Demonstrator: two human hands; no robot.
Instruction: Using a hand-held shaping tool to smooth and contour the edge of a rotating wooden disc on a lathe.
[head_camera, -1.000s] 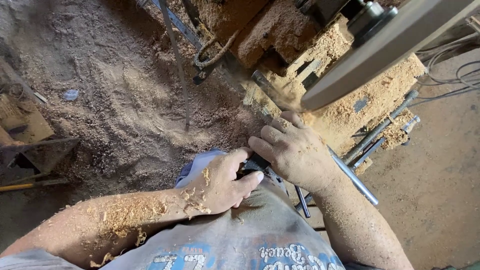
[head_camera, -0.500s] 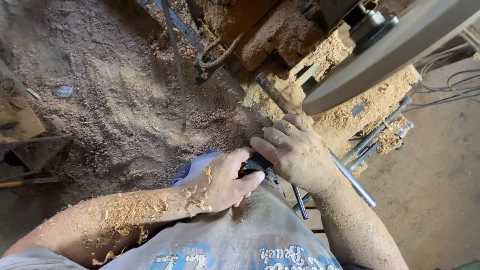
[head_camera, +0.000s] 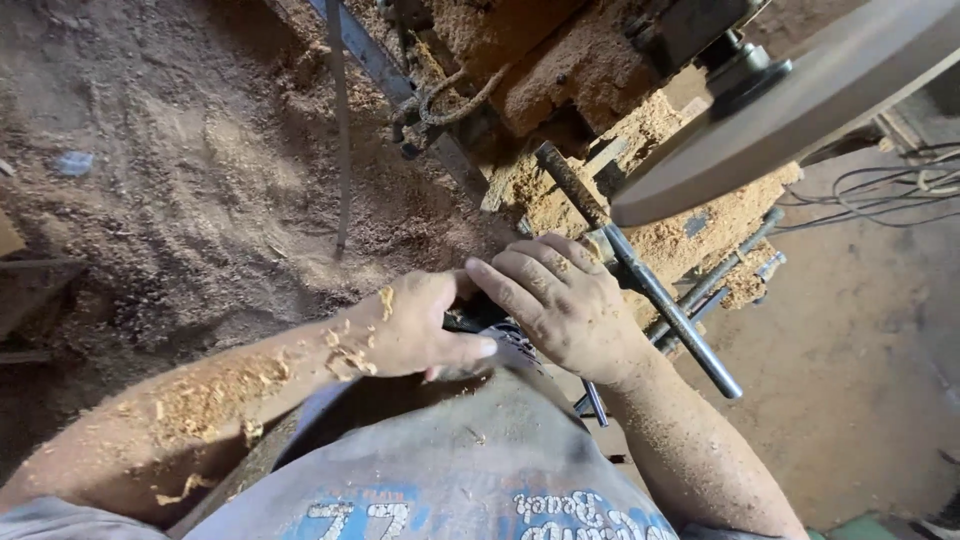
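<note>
Head view: looks straight down over the person's own chest, past both forearms, onto a sawdust-caked machine and the floor.
Left hand (head_camera: 415, 325): curled closed around a small dark object (head_camera: 470, 318) at waist height; thumb stretched out to the right, wood chips stuck to the knuckles and forearm.
Right hand (head_camera: 560, 300): lies palm down over the same dark object, fingers bent and pointing left so they meet the left hand; whether it truly grips the thing under it cannot be told.
Dark object: almost wholly hidden between the two hands, just in front of the shirt (head_camera: 440, 470); its kind cannot be made out.
Steel rod (head_camera: 665, 305): long, round, runs on a slant from the machine down to the right, passing just beside the right hand's outer edge; its upper part is rusty and coated in dust.
Thinner rods (head_camera: 725, 270): lie parallel behind the steel rod, farther right.
Machine (head_camera: 560, 90): heaped with pale sawdust, with a bent wire hook (head_camera: 440, 105) hanging near its upper left part.
Grey beam (head_camera: 790, 110): broad and flat, crosses the upper right corner on a slant above the rod.
Floor (head_camera: 160, 200): covered in reddish sawdust on the left; bare and brown on the right, with cables (head_camera: 890, 195) near the edge.
</note>
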